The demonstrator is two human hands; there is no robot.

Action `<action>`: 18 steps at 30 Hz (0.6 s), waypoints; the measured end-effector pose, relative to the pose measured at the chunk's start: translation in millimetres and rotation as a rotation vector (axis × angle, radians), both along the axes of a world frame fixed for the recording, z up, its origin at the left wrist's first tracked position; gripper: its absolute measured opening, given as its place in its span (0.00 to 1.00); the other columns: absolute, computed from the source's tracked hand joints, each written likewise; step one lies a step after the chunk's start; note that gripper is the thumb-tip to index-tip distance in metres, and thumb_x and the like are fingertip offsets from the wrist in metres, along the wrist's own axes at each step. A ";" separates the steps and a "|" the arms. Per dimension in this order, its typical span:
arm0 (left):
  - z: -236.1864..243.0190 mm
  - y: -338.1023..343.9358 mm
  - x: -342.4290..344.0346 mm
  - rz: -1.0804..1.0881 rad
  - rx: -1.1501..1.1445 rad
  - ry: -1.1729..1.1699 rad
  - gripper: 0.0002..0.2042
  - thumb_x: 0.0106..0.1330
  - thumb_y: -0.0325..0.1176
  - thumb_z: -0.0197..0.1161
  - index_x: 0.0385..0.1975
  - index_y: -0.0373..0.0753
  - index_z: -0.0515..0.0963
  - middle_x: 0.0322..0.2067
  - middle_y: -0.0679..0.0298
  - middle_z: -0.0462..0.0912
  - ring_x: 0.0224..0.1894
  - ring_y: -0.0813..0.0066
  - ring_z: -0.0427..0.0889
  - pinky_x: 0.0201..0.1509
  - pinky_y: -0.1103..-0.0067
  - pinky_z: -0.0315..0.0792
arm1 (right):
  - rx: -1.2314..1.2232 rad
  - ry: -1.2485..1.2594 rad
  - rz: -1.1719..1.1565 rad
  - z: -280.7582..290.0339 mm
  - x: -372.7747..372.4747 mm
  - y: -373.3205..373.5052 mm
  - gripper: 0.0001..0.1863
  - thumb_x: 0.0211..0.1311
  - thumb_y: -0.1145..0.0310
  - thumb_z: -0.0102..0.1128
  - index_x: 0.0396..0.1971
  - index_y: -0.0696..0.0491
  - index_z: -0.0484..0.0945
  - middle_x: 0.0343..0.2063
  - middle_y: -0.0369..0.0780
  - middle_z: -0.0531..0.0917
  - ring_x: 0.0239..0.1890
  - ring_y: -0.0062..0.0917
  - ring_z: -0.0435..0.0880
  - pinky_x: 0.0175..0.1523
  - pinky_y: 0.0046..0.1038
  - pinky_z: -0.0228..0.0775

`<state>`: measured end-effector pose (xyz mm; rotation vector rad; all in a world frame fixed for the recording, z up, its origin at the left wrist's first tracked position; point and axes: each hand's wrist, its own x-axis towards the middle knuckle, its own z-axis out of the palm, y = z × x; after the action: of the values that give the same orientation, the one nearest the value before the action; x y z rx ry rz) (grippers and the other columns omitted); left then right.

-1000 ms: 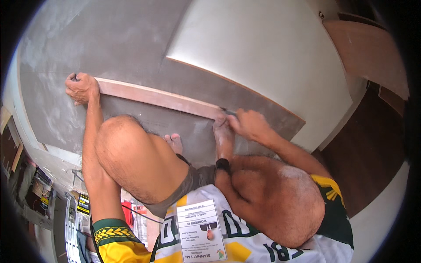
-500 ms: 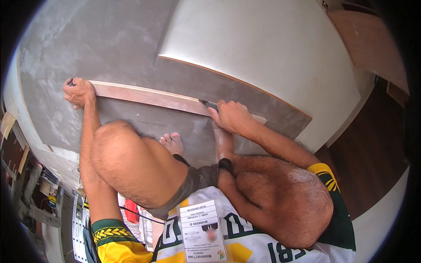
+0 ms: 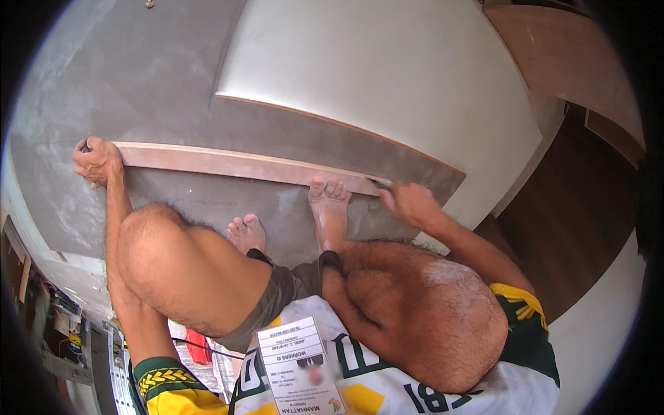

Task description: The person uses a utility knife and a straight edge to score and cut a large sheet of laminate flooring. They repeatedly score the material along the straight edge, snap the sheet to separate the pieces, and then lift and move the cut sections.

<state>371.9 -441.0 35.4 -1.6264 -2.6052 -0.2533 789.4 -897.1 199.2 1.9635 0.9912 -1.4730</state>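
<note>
A long thin wooden strip [image 3: 228, 162] lies across the grey board [image 3: 200, 190] in front of me, with a paler edge along its far side. My left hand [image 3: 98, 164] is closed around its left end. A small dark thing shows between those fingers, too hidden to name. My right hand [image 3: 415, 204] is closed on a dark, slim utility knife [image 3: 379, 184], its tip against the strip near the right end. Most of the knife's handle is hidden in the fingers. The toes of my right bare foot [image 3: 328, 197] rest against the strip's near edge.
A pale panel with a brown edge [image 3: 346, 128] lies beyond the strip. My left foot [image 3: 247, 232] stands on the grey board. Dark wood flooring [image 3: 546, 207] is at the right. A metal ladder [image 3: 119, 373] and assorted clutter [image 3: 66, 325] are at the lower left.
My right hand has moved right along the strip with the knife, uncovering my right foot's toes. The left hand keeps its hold on the left end. The whole view has shifted a little.
</note>
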 end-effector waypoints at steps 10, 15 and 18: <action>-0.9 6.9 -0.6 0.008 -0.048 0.030 0.19 0.64 0.47 0.58 0.55 0.55 0.80 0.55 0.58 0.79 0.59 0.57 0.77 0.64 0.51 0.62 | 0.097 0.080 -0.049 -37.6 -14.3 1.0 0.31 0.75 0.46 0.47 0.35 0.63 0.84 0.30 0.57 0.86 0.37 0.55 0.87 0.45 0.53 0.79; -6.3 7.2 -16.2 0.034 0.004 0.032 0.19 0.63 0.47 0.59 0.53 0.55 0.82 0.54 0.57 0.81 0.59 0.55 0.78 0.65 0.49 0.62 | -0.276 -0.007 0.075 -14.2 78.2 -103.0 0.31 0.75 0.46 0.47 0.38 0.63 0.84 0.30 0.56 0.87 0.36 0.54 0.88 0.46 0.52 0.80; -6.9 6.4 -8.3 -0.022 0.006 0.047 0.19 0.63 0.48 0.59 0.53 0.55 0.82 0.53 0.56 0.81 0.59 0.54 0.78 0.65 0.47 0.62 | -0.109 -0.151 0.025 14.0 65.1 -97.9 0.32 0.74 0.44 0.48 0.36 0.62 0.83 0.29 0.55 0.87 0.33 0.54 0.87 0.43 0.51 0.79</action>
<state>363.5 -434.6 28.5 -1.6391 -2.5514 -0.2219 854.5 -995.0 213.3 1.9446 0.8493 -1.3154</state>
